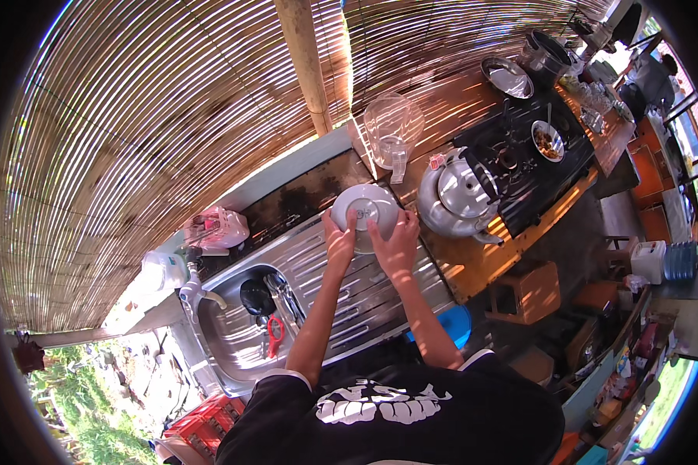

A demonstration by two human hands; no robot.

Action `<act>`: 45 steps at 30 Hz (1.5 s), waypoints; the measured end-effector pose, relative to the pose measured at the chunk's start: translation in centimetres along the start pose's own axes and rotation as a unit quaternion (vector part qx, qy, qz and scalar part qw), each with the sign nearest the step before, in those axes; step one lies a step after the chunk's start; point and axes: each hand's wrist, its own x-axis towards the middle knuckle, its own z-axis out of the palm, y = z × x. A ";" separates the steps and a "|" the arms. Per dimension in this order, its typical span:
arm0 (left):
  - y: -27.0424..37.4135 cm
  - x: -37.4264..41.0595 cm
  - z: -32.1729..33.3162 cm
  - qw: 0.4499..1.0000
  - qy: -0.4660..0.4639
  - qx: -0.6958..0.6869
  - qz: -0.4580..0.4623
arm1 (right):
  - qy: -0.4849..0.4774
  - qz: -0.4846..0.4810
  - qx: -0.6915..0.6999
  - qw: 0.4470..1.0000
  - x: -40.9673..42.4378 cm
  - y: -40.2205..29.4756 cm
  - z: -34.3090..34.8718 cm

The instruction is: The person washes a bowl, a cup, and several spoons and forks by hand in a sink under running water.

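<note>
Both of my hands grip an upturned white bowl (365, 200) by its sides, its round foot facing up, over the ribbed steel drainboard (349, 290). My left hand (340, 235) is on its left side, and my right hand (394, 238) on its right; thumbs lie on the base. Part of another rim shows just below the bowl; whether it is a second dish I cannot tell. Left of my arms, the steel sink (227, 343) holds red-handled scissors (275, 336), a black rounded item (257, 297) and some utensils. A clear plastic jug (392, 131) stands beyond the bowl.
A large metal kettle (459, 200) stands right of the drainboard, beside a black stove (517, 203) bearing a bowl of food (548, 141). A tap (200, 293) and a pink basket (218, 226) are at the left. Stools (526, 293) stand at the right, and a distant person (648, 78) is at upper right.
</note>
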 end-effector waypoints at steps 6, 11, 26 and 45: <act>2.1 0.0 -0.9 0.993 -0.072 -0.087 -0.015 | -0.063 0.037 0.119 0.990 0.9 1.6 1.0; -1.9 0.5 -1.8 0.983 -0.045 -0.175 0.028 | -0.015 -0.055 0.063 0.996 -0.5 0.4 -0.2; -22.1 -12.7 -21.9 0.990 0.140 0.015 -0.014 | -0.178 -0.268 -0.038 0.946 -18.5 -8.4 3.6; -38.8 -17.9 -38.1 0.943 0.021 0.332 0.022 | -0.397 -0.170 0.033 0.901 -35.8 -8.6 18.6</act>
